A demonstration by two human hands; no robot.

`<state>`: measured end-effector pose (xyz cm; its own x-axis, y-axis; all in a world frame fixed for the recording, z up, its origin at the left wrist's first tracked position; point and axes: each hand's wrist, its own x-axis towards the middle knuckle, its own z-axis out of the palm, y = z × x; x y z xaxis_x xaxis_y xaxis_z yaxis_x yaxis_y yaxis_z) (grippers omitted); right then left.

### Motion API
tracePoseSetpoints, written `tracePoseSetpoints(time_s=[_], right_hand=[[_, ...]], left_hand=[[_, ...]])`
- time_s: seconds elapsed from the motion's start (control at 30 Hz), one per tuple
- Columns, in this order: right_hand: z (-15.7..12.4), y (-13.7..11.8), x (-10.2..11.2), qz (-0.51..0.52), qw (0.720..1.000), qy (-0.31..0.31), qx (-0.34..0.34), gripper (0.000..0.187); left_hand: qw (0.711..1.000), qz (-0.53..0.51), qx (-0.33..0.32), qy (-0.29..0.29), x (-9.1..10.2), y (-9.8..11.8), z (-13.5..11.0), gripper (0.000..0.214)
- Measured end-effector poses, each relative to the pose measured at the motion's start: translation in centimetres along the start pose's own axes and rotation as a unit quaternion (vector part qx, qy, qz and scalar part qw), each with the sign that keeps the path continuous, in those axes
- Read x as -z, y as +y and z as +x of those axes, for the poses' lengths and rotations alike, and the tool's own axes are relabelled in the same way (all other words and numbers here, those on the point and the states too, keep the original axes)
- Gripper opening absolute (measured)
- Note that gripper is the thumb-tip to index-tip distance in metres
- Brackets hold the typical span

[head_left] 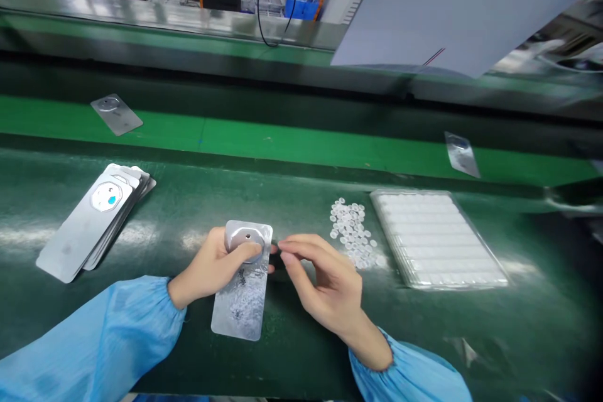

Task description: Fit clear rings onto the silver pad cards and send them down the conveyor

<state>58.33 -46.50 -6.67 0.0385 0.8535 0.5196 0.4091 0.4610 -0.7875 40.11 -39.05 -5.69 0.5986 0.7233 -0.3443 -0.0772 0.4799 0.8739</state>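
A silver metal plate (240,308) with rounded corners and a raised round part near its top is gripped by my left hand (210,270). The thumb presses on the round part, below a small dark hole, and the other fingers lie behind the plate. Just right of the plate's edge is my right hand (332,286), its thumb and forefinger brought together in a pinch. Anything between those fingertips is too small to make out. Farther right lies a loose heap of small clear round pieces (347,220).
At left, several similar silver plates (78,235) are stacked. A clear tray (400,264) with rows of white stands at right. On the bright green strip (282,141) behind lie a plate (117,116) at left and another plate (462,157) at right. A white panel (424,6) hangs above.
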Motion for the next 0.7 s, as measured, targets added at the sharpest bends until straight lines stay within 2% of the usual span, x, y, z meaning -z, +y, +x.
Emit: tracePoseSetpoints(time_s=[0.2,0.3,0.4,0.57,0.7], right_hand=[[0.3,0.0,-0.6,-0.076,0.996,-0.027,0.035,0.029],[0.2,0.2,-0.8,-0.091,0.994,-0.031,0.044,0.029],[0.1,0.3,-0.9,-0.112,0.992,-0.029,0.051,0.029],[-0.3,0.3,-1.1,-0.136,0.989,-0.030,0.058,0.028],[-0.5,0.4,-1.2,-0.149,0.987,-0.034,0.056,0.029]], left_hand=[[0.989,0.127,-0.069,0.005,0.3,-0.3,0.0,0.013],[0.988,0.140,-0.060,0.015,0.4,-0.6,0.0,0.020],[0.987,0.152,-0.040,0.030,0.4,-0.6,0.0,0.017],[0.978,0.184,-0.096,-0.010,0.3,-0.5,0.1,0.014],[0.974,0.196,-0.111,0.001,0.2,-0.6,0.1,0.016]])
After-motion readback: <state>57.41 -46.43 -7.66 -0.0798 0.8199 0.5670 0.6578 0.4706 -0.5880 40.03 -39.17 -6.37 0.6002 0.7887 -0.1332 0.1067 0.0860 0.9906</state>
